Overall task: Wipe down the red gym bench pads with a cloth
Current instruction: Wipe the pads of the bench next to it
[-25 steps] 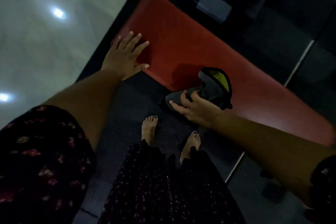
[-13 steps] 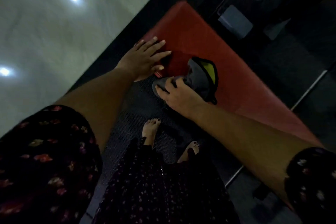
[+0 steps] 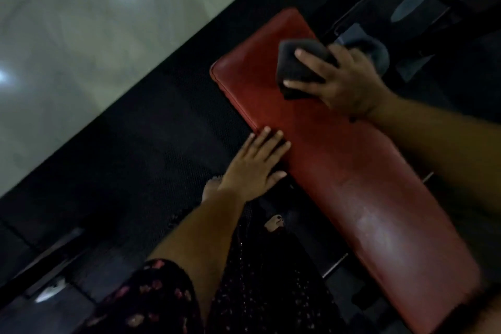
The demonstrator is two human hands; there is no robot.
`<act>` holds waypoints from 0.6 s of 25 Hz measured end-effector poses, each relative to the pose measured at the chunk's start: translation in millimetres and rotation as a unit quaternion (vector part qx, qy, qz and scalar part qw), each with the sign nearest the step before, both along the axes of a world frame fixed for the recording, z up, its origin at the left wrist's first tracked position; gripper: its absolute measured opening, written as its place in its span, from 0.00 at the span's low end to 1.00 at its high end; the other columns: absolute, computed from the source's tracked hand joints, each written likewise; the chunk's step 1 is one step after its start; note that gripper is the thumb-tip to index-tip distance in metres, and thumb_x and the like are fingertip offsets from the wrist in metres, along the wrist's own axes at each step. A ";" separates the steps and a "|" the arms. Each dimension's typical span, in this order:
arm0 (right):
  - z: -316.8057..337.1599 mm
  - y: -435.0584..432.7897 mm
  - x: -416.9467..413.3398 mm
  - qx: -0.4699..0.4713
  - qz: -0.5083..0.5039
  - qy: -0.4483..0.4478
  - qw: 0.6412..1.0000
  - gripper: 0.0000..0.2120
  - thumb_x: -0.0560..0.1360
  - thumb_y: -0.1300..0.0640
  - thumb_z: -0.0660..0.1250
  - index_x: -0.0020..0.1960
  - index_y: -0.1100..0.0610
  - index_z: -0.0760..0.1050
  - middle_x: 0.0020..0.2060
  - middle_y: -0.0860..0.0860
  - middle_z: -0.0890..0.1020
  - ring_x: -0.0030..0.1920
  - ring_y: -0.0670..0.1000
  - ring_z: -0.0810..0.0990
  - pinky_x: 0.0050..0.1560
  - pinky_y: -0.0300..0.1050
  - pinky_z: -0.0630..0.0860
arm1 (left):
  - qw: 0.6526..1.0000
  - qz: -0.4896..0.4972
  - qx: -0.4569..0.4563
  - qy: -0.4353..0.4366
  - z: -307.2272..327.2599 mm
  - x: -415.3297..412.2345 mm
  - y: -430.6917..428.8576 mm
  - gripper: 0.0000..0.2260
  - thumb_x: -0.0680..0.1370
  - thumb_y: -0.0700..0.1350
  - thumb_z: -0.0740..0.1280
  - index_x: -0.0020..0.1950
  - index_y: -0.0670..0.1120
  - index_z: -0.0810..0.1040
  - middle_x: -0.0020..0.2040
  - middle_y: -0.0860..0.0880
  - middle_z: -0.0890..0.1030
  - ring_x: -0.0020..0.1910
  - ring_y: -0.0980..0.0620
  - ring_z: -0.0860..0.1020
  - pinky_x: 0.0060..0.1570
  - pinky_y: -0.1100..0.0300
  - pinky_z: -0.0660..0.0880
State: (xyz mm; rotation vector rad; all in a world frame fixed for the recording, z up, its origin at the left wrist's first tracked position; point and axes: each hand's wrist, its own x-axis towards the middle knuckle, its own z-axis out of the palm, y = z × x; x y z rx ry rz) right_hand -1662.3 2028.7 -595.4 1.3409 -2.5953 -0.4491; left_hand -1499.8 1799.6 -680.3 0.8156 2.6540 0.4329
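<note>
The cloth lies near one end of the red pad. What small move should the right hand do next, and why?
Probably slide the cloth along the red pad toward its other end. The right hand presses the cloth close to one end, most of the pad lies bare beyond it, and the left hand rests on the pad's edge.

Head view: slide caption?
Right hand presses a dark cloth on the red bench pad; left hand rests on its edge.

cloth [image 3: 298, 70] under right hand [image 3: 349, 81] on bench pad [image 3: 366, 184] | left hand [image 3: 252, 168] — pad's near edge
</note>
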 end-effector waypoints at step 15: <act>16.7 -167.9 -84.8 0.302 0.104 -0.138 0.937 0.27 0.78 0.50 0.62 0.74 0.38 0.60 0.78 0.50 0.53 0.73 0.65 0.56 0.65 0.63 0.62 | 0.999 -0.002 -0.007 0.033 -8.3 -13.4 -7.2 0.26 0.82 0.58 0.49 0.79 0.54 0.53 0.80 0.48 0.54 0.79 0.46 0.52 0.77 0.47 0.50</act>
